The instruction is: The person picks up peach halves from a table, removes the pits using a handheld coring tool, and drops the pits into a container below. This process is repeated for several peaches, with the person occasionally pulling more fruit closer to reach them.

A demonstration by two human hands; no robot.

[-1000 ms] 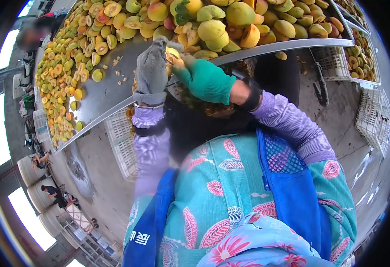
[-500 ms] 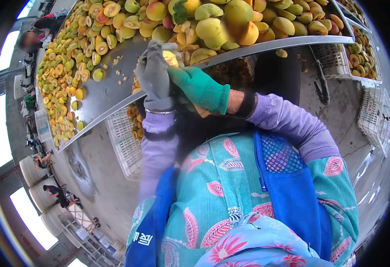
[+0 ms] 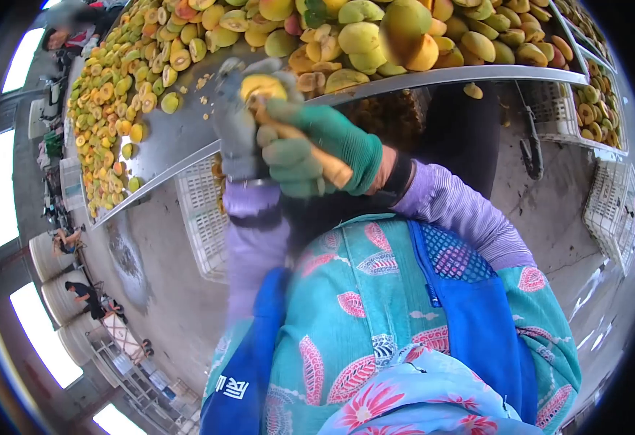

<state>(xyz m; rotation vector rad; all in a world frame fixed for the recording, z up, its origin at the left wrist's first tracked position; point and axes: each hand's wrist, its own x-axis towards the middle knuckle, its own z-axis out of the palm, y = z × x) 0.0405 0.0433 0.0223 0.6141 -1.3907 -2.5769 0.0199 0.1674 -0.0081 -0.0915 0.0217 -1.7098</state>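
In a grey glove, my left hand (image 3: 239, 127) is closed around a cut yellow peach (image 3: 262, 85) above the table's near edge. My right hand (image 3: 324, 148), in a green glove, grips a tool by its wooden handle (image 3: 335, 172). The tool's front end meets the cut face of the peach; its tip is hidden and blurred. Just beyond my hands lies a heap of green, yellow and reddish peaches (image 3: 361, 43), some whole and some halved.
The metal table (image 3: 180, 141) has a raised rim and more halved peaches on its left. White crates stand below the rim (image 3: 200, 210) and at right (image 3: 611, 203); another holds peach halves (image 3: 598, 109). People work in the far left background (image 3: 82, 293).
The right hand has turned over, bringing the wooden handle into view. The peach in my left hand now shows its cut face toward me. The whole view has shifted slightly.
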